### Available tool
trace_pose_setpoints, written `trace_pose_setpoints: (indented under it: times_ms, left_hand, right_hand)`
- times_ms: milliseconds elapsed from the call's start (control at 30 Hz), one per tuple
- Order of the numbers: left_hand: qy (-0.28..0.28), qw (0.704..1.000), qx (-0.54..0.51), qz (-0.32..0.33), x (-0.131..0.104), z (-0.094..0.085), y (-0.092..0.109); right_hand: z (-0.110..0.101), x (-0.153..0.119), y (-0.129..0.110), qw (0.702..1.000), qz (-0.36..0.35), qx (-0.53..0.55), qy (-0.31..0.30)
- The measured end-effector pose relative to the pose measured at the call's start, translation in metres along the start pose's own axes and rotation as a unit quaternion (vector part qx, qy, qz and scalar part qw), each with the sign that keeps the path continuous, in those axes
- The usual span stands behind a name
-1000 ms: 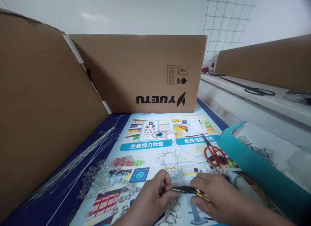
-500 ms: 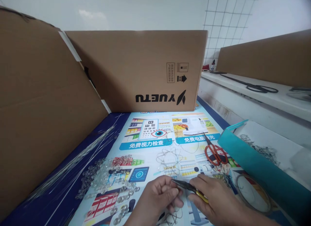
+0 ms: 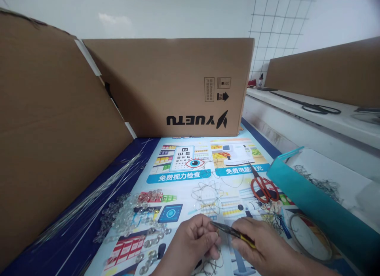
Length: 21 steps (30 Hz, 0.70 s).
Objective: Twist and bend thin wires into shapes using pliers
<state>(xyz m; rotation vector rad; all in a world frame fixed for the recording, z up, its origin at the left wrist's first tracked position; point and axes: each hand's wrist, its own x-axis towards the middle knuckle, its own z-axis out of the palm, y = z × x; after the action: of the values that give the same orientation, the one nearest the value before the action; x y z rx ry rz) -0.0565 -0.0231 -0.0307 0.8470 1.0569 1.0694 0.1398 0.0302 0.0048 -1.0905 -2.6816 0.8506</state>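
My right hand (image 3: 261, 236) is wrapped round needle-nose pliers (image 3: 228, 228) with dark jaws and yellow handles. The jaw tips point left and meet the fingertips of my left hand (image 3: 198, 238). Those fingers are pinched together, and what lies between them is too small to make out. Loops of thin wire (image 3: 212, 267) show just below my left hand. Beyond both hands, a wire piece bent into a ring of petal-like loops (image 3: 208, 195) lies on the printed sheet (image 3: 184, 207). Clear round beads (image 3: 127, 216) are scattered to the left.
Red-handled scissors (image 3: 264, 189) and a coil of wire (image 3: 310, 236) lie at the right. Beside them stands a teal-edged box (image 3: 314, 205) holding tangled wire pieces. Long straight wires (image 3: 97, 197) lie at the left. Cardboard panels (image 3: 166, 78) stand behind and to the left.
The pliers' tips have shifted slightly down against my left fingertips. My left fingers have curled in a little more. The whole view has moved very slightly.
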Motion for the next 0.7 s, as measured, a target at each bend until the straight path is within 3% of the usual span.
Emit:
trace_pose_setpoints:
  times_ms: [133,467,700]
  left_hand:
    - [-0.024,0.998,0.049,-0.021,-0.001,-0.001,0.006]
    - [-0.059,0.993,0.097,-0.032,0.002,-0.007,-0.001]
    - [-0.072,0.995,0.061,-0.014,0.001,-0.01,0.009]
  right_hand:
    - [-0.007,0.0,0.0,0.999,-0.018,-0.021,-0.02]
    - [-0.015,0.0,-0.003,0.998,-0.014,-0.047,-0.051]
    - [-0.017,0.003,0.0,0.995,-0.023,-0.101,-0.009]
